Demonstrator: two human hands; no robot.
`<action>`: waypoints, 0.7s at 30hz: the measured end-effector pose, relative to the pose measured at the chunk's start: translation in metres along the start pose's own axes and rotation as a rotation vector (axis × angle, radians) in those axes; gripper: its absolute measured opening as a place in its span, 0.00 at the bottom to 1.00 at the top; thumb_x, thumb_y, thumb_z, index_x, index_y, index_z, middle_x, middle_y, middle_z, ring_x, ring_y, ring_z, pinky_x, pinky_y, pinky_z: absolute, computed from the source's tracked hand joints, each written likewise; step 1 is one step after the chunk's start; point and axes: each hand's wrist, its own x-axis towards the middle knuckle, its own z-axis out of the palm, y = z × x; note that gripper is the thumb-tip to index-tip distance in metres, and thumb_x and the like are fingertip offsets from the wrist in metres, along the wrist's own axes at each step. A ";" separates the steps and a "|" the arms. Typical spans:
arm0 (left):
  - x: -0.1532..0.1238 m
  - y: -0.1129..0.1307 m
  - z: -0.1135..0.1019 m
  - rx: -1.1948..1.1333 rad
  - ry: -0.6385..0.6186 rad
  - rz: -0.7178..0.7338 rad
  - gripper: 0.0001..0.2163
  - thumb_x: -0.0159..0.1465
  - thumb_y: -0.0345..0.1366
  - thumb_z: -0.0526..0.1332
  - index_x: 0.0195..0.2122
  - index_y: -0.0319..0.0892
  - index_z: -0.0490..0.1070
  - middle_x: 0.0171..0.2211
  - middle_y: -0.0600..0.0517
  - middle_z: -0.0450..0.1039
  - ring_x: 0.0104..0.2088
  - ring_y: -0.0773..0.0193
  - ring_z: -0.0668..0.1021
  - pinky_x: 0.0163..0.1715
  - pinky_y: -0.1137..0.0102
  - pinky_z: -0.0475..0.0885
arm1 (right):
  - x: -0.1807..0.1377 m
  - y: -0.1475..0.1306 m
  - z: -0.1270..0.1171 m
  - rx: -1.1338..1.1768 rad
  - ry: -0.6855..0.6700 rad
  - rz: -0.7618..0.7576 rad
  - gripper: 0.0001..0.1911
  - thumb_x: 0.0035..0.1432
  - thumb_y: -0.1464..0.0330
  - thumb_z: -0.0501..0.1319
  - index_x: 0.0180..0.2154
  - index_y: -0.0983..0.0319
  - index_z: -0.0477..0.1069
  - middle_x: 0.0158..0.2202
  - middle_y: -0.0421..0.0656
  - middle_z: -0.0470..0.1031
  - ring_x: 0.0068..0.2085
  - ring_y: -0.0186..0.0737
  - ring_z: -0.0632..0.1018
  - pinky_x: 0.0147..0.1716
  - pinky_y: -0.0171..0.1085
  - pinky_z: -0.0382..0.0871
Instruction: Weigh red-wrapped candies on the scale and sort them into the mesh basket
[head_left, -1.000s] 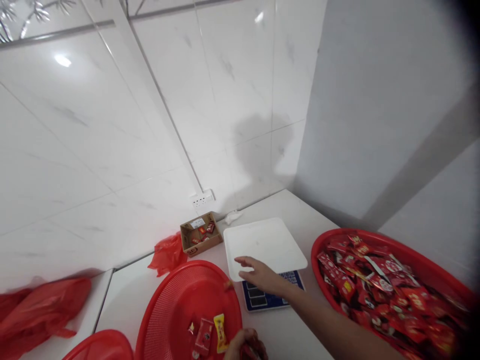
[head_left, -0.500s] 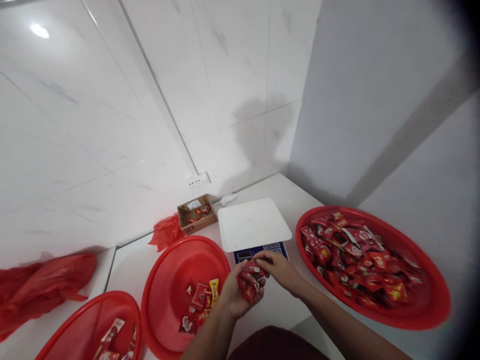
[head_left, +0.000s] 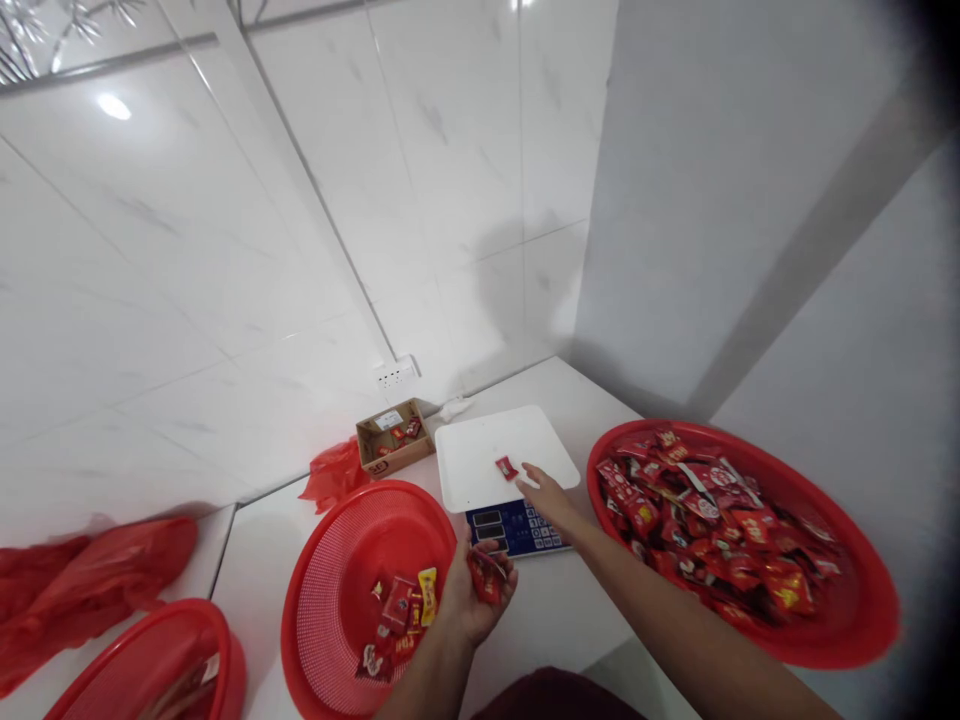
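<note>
My left hand (head_left: 474,595) is cupped, palm up, in front of the scale and holds red-wrapped candies (head_left: 486,577); how many is hidden by the fingers. A single small red-wrapped candy (head_left: 507,468) lies on the white pan (head_left: 472,450) of a digital scale (head_left: 517,528). Just right of that candy, my right hand (head_left: 546,497) reaches over the pan's front edge, fingers apart and holding nothing. Beside my left hand stands a round red basket (head_left: 315,590) with several red candies and a yellow one (head_left: 427,597) in it.
A large red basin (head_left: 862,590) heaped with wrapped candies stands at right. Behind are an open cardboard box (head_left: 397,460) and a red plastic bag (head_left: 334,472). At lower left, another red basket (head_left: 225,640) holds a blurred, skin-toned shape, perhaps a hand. Red bags (head_left: 112,575) lie beyond.
My right hand has left the candies in my left hand and moved up to the pan, where one candy now lies. My left hand has dropped slightly lower, still holding candies.
</note>
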 end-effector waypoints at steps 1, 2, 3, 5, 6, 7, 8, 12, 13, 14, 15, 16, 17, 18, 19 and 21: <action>0.001 0.000 -0.001 -0.014 0.014 0.016 0.16 0.55 0.47 0.58 0.23 0.37 0.67 0.17 0.50 0.70 0.22 0.66 0.74 0.27 0.70 0.71 | -0.007 0.000 0.002 -0.042 -0.073 -0.020 0.24 0.51 0.62 0.55 0.50 0.63 0.63 0.52 0.50 0.67 0.51 0.44 0.69 0.48 0.44 0.64; 0.002 0.000 -0.001 -0.029 0.024 0.029 0.16 0.55 0.47 0.58 0.23 0.37 0.67 0.17 0.51 0.70 0.22 0.66 0.74 0.28 0.69 0.71 | -0.018 0.000 0.005 -0.059 -0.176 -0.050 0.23 0.52 0.62 0.55 0.50 0.64 0.64 0.51 0.49 0.69 0.50 0.44 0.70 0.48 0.44 0.64; 0.004 0.000 -0.001 -0.047 0.022 0.039 0.16 0.56 0.47 0.58 0.23 0.37 0.67 0.17 0.51 0.70 0.21 0.66 0.74 0.27 0.69 0.71 | -0.029 0.000 0.008 -0.058 -0.290 -0.088 0.22 0.52 0.62 0.55 0.48 0.64 0.66 0.48 0.49 0.71 0.49 0.44 0.71 0.48 0.44 0.64; 0.006 -0.001 0.001 -0.074 -0.025 0.042 0.15 0.57 0.44 0.57 0.24 0.36 0.67 0.18 0.51 0.71 0.21 0.68 0.73 0.25 0.72 0.70 | -0.053 -0.001 0.014 -0.075 -0.480 -0.178 0.20 0.50 0.62 0.57 0.45 0.62 0.68 0.45 0.46 0.73 0.45 0.43 0.73 0.46 0.42 0.65; 0.007 -0.003 0.002 -0.079 -0.057 0.038 0.14 0.58 0.43 0.57 0.25 0.36 0.67 0.19 0.50 0.72 0.21 0.68 0.74 0.24 0.74 0.69 | -0.064 -0.001 0.016 -0.114 -0.513 -0.221 0.19 0.48 0.63 0.59 0.43 0.61 0.70 0.43 0.45 0.74 0.43 0.43 0.73 0.44 0.41 0.65; 0.008 -0.004 0.003 -0.079 -0.083 0.032 0.13 0.59 0.42 0.57 0.26 0.35 0.67 0.20 0.50 0.72 0.21 0.68 0.74 0.22 0.75 0.68 | -0.072 -0.002 0.018 -0.162 -0.508 -0.254 0.16 0.47 0.65 0.60 0.41 0.60 0.71 0.41 0.45 0.74 0.42 0.43 0.73 0.43 0.41 0.65; 0.009 -0.005 0.004 -0.075 -0.102 0.026 0.12 0.59 0.41 0.57 0.27 0.35 0.68 0.21 0.50 0.73 0.22 0.69 0.74 0.22 0.75 0.68 | -0.077 -0.003 0.019 -0.204 -0.477 -0.273 0.14 0.47 0.66 0.60 0.39 0.60 0.72 0.40 0.44 0.74 0.41 0.43 0.73 0.42 0.40 0.65; 0.009 -0.006 0.006 -0.010 -0.130 -0.021 0.10 0.57 0.41 0.59 0.33 0.37 0.68 0.25 0.51 0.74 0.25 0.67 0.76 0.27 0.72 0.70 | -0.074 -0.007 0.014 -0.162 -0.422 -0.198 0.10 0.50 0.65 0.56 0.32 0.62 0.72 0.33 0.44 0.75 0.35 0.42 0.74 0.37 0.39 0.65; 0.008 -0.005 0.006 0.027 -0.121 -0.030 0.11 0.56 0.42 0.60 0.34 0.38 0.68 0.26 0.50 0.74 0.26 0.66 0.76 0.27 0.72 0.71 | -0.068 -0.008 0.011 -0.106 -0.429 -0.163 0.11 0.50 0.63 0.56 0.32 0.63 0.72 0.31 0.44 0.75 0.34 0.41 0.74 0.35 0.38 0.66; 0.008 -0.004 0.006 0.065 -0.096 -0.032 0.12 0.56 0.42 0.60 0.35 0.39 0.68 0.27 0.50 0.74 0.26 0.66 0.76 0.27 0.72 0.71 | -0.062 -0.008 0.009 -0.046 -0.426 -0.126 0.13 0.50 0.61 0.56 0.32 0.64 0.71 0.30 0.43 0.75 0.33 0.41 0.74 0.33 0.38 0.66; 0.008 -0.003 0.006 0.095 -0.058 -0.029 0.12 0.55 0.43 0.60 0.35 0.40 0.67 0.26 0.50 0.73 0.24 0.67 0.76 0.24 0.73 0.70 | -0.054 -0.008 0.006 0.004 -0.407 -0.087 0.15 0.50 0.59 0.57 0.33 0.64 0.70 0.29 0.43 0.74 0.31 0.40 0.74 0.31 0.37 0.66; 0.007 -0.002 0.005 0.112 -0.022 -0.025 0.12 0.55 0.44 0.61 0.35 0.41 0.67 0.23 0.52 0.72 0.22 0.68 0.74 0.21 0.76 0.69 | -0.046 -0.008 0.003 0.043 -0.369 -0.049 0.17 0.49 0.57 0.57 0.34 0.64 0.70 0.29 0.42 0.74 0.31 0.39 0.74 0.30 0.37 0.66; 0.008 -0.001 0.004 0.116 0.009 -0.026 0.12 0.54 0.44 0.61 0.33 0.41 0.66 0.21 0.53 0.70 0.19 0.71 0.72 0.18 0.79 0.66 | -0.036 -0.007 0.000 0.066 -0.319 -0.013 0.19 0.49 0.56 0.57 0.35 0.65 0.69 0.29 0.42 0.74 0.30 0.39 0.74 0.29 0.36 0.66; 0.008 0.000 0.003 0.115 0.031 -0.029 0.12 0.54 0.45 0.61 0.31 0.41 0.66 0.18 0.55 0.67 0.16 0.73 0.69 0.15 0.81 0.63 | -0.027 -0.007 -0.003 0.072 -0.266 0.017 0.20 0.49 0.55 0.56 0.37 0.65 0.68 0.30 0.42 0.74 0.31 0.39 0.74 0.29 0.36 0.66; 0.009 0.000 0.002 0.114 0.038 -0.034 0.12 0.54 0.45 0.61 0.29 0.41 0.65 0.16 0.57 0.64 0.14 0.75 0.66 0.12 0.83 0.59 | -0.017 -0.006 -0.006 0.060 -0.215 0.038 0.21 0.50 0.55 0.55 0.39 0.64 0.68 0.31 0.43 0.74 0.32 0.40 0.74 0.30 0.37 0.67; 0.010 0.001 -0.001 0.112 0.040 -0.026 0.14 0.54 0.47 0.60 0.25 0.40 0.63 0.14 0.59 0.60 0.12 0.77 0.62 0.10 0.84 0.53 | -0.001 -0.003 -0.012 -0.020 -0.105 0.048 0.23 0.51 0.56 0.53 0.44 0.64 0.66 0.37 0.46 0.74 0.38 0.43 0.75 0.35 0.40 0.67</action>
